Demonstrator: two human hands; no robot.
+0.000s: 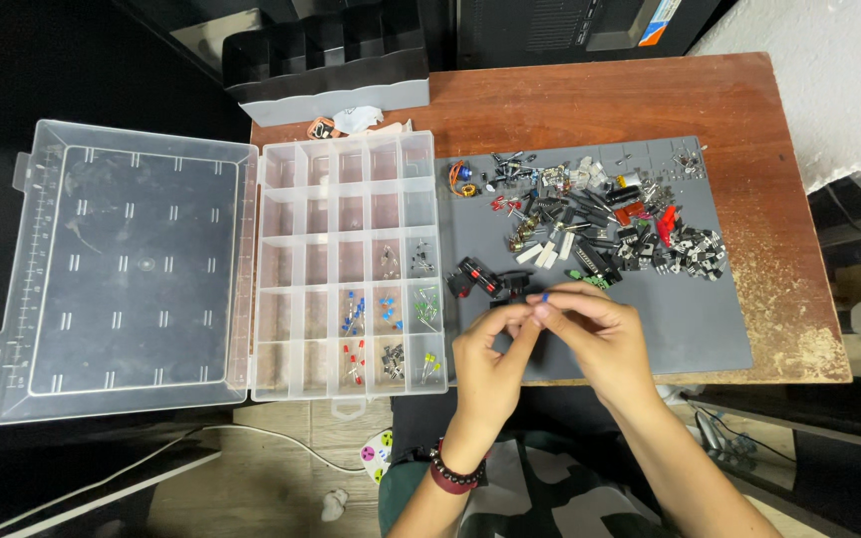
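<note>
Presently, head view, our findings by item:

Left hand: our left hand (490, 364) sits at the near edge of the grey mat (710, 329), thumb and forefinger raised toward the right hand's fingertips; we cannot tell whether they close on anything.
Right hand: our right hand (595, 334) has its fingertips pressed together on a small blue component (545, 297).
Blue component: held above the mat's near edge, at about 12 o'clock from both hands, just at 6 o'clock of the black and red part (485, 280).
Handling: we judge it very light and rigid, with fine wire legs likely to bend; it is small enough to slip from the pinch. Best taken by the coloured body, not the legs.
Parts heap: mixed loose components (600, 214) lie at 12 to 1 o'clock of the hands, on the far half of the mat.
Organiser: clear compartment box (296, 249) at 10 o'clock, lid (117, 269) folded open at 9 o'clock; near-row cells hold blue pieces (353, 314), red pieces (353, 361) and green pieces (428, 309).
Table: brown wooden top (749, 100), worn along its right edge.
Black tray: divided tray (326, 60) at 11 o'clock, beyond the organiser.
</note>
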